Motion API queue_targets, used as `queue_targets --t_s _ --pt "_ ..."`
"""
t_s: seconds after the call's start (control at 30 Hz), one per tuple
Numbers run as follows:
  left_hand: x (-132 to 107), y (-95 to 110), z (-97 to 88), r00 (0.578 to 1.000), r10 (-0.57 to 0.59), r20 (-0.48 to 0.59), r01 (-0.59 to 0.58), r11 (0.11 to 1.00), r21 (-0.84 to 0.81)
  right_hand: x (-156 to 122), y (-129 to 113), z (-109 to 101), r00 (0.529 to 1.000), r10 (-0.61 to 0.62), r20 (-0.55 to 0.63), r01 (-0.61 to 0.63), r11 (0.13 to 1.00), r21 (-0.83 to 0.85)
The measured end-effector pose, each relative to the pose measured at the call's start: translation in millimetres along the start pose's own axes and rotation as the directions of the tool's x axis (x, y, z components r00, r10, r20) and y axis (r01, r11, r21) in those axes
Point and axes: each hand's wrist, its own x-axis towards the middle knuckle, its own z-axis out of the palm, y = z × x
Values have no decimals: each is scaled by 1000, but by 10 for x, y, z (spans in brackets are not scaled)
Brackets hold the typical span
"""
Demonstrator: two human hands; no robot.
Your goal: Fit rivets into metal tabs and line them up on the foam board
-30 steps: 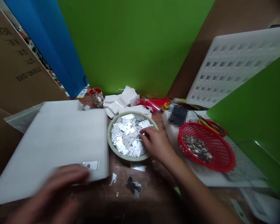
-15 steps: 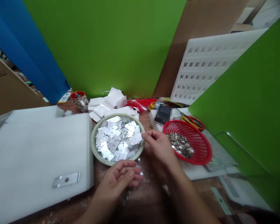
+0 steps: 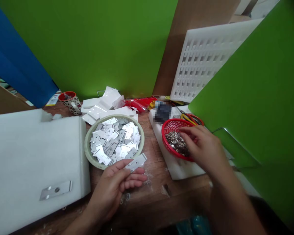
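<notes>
My left hand (image 3: 122, 179) holds a flat silver metal plate (image 3: 136, 163) with a small hole, pinched between thumb and fingers. It is just in front of a pale round basin (image 3: 87, 151) heaped with similar metal plates (image 3: 112, 142). My right hand (image 3: 205, 147) reaches over the red plastic basket (image 3: 170, 150), with thumb and index fingertips close together at the small shiny metal pieces (image 3: 175, 142) inside. Whatever lies between those fingertips is too small to make out. Another plate with a hole (image 3: 56, 190) lies on the white foam block (image 3: 39, 150) at left.
Behind the basin are white paper pieces (image 3: 103, 106), a patterned mug (image 3: 72, 103) and red plastic wrap (image 3: 139, 103). Scissors (image 3: 189, 118) lie behind the basket, which sits on white foam (image 3: 181, 169). Green panels (image 3: 93, 42) stand at the back and right.
My right hand has moved from the basin's edge rightward to the red basket. A metal plate is now in my left hand, which was empty. The view has shifted slightly right.
</notes>
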Motion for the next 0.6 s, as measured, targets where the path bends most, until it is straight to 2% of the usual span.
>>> queue_targets --t_s 0.07,0.2,0.23,0.3,0.37,0.43,0.5,0.6 --pt "-20 -31 -36 1000 -8 -3 8 1000 4 27 114 -101 998 -32 62 39 994 -102" --pt "-65 -143 -137 998 -58 -8 58 996 60 -85 67 -167 989 -147 19 147 989 -8" --pt "-74 -172 -160 997 -76 -7 76 994 80 -96 67 -155 991 -127 40 128 991 -27" --pt "-82 -220 -189 994 -110 -3 109 988 112 -63 135 -108 984 -12 176 34 992 -121" --pt "-73 -241 -180 991 -131 4 129 983 129 24 259 -49 919 121 376 -54 981 -185" --pt "-52 -236 -128 990 -138 15 134 982 135 124 364 7 840 176 514 -86 977 -194" --pt "-29 -213 -46 992 -127 25 123 984 131 203 402 58 817 173 551 -81 979 -187" --pt "3 -174 75 994 -95 44 90 990 108 264 379 113 824 151 546 -58 981 -185"
